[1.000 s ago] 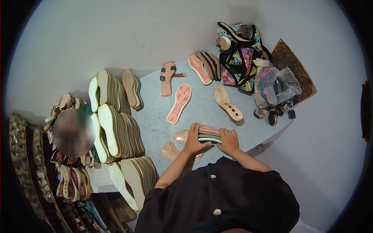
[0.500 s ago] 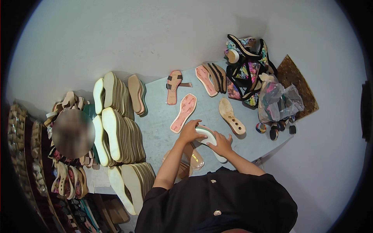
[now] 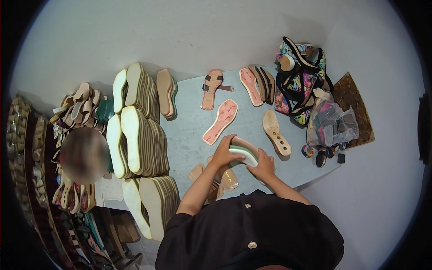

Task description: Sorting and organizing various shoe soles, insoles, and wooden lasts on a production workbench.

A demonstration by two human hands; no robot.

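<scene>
Between my two hands is a small stack of shoe insoles [image 3: 245,150] in tan, green and white layers, bowed into a curve. My left hand [image 3: 223,154] grips its left end, thumb on the near white face. At the other end my right hand [image 3: 263,168] is closed round the stack, hiding that tip. Just beyond lies a pink patterned insole [image 3: 220,121] with a white edge. Under my left forearm are a clear-wrapped brown insole [image 3: 229,179] and other tan pieces, partly covered by the arm.
Tall stacks of cream soles [image 3: 146,144] line the table's left side. A sandal [image 3: 211,90], a pink insole [image 3: 252,87] and a wooden sole with holes [image 3: 275,132] lie farther back. Colourful wedge sandals [image 3: 299,81] and a plastic bag [image 3: 333,119] fill the right. Shoe shelves [image 3: 42,171] stand far left.
The insole stack has turned in my hands and is bent more, showing its tan and green layers more clearly. Both hands still hold it. The whole view has shifted slightly.
</scene>
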